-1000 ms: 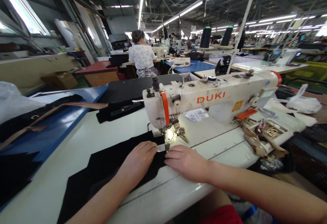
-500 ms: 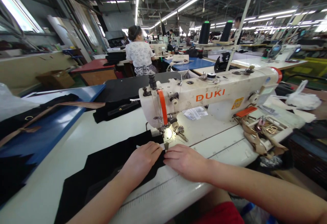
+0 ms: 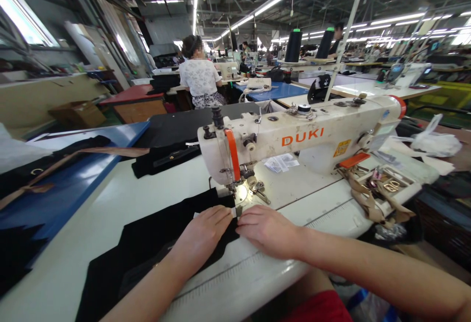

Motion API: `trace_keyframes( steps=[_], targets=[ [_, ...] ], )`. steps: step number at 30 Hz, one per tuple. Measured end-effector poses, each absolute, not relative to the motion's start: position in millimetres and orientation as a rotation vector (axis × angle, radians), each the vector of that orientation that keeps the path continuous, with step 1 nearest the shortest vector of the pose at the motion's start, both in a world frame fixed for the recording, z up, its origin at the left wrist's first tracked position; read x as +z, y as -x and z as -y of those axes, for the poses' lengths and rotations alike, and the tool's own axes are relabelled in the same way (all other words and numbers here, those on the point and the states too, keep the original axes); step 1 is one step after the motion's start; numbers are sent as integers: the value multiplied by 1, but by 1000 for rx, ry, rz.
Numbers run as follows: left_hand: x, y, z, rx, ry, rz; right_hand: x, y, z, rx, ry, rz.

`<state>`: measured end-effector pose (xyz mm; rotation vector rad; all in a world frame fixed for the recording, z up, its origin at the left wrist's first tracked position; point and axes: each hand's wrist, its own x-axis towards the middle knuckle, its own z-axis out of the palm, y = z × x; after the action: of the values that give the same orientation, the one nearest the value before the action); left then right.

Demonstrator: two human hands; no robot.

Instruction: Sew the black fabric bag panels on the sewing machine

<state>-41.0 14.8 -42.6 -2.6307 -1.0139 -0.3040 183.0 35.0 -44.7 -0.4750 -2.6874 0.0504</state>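
Note:
A flat black fabric piece (image 3: 147,234) lies on the sewing machine's white bed, its far edge reaching the lit needle plate (image 3: 241,193). My left hand (image 3: 208,229) rests on top of the fabric, fingers pressed together near its right edge. A small white strip (image 3: 233,212) shows by those fingertips, partly hidden. My right hand (image 3: 268,231) grips the fabric's right edge just in front of the presser foot, its fingers closed and the thumb hidden. The two hands nearly touch. The white sewing machine (image 3: 265,136) stands right behind them.
Another black piece (image 3: 165,160) lies behind on the left. A parts tray (image 3: 395,185) with metal rings and tan straps (image 3: 371,199) sits at right. White paper labels (image 3: 281,163) lie under the machine arm. A blue table (image 3: 91,185) adjoins on the left. A person (image 3: 199,74) sits ahead.
The view has shifted very slightly. Both hands keep nearly the same place and grip on the black fabric, which has barely moved.

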Motion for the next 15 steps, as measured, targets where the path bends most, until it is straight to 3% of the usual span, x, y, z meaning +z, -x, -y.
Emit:
trace_keyframes(
  steps=[15],
  targets=[
    [-47, 35, 7, -328, 2624, 1394, -43, -172, -61, -93, 587, 2719]
  ],
)
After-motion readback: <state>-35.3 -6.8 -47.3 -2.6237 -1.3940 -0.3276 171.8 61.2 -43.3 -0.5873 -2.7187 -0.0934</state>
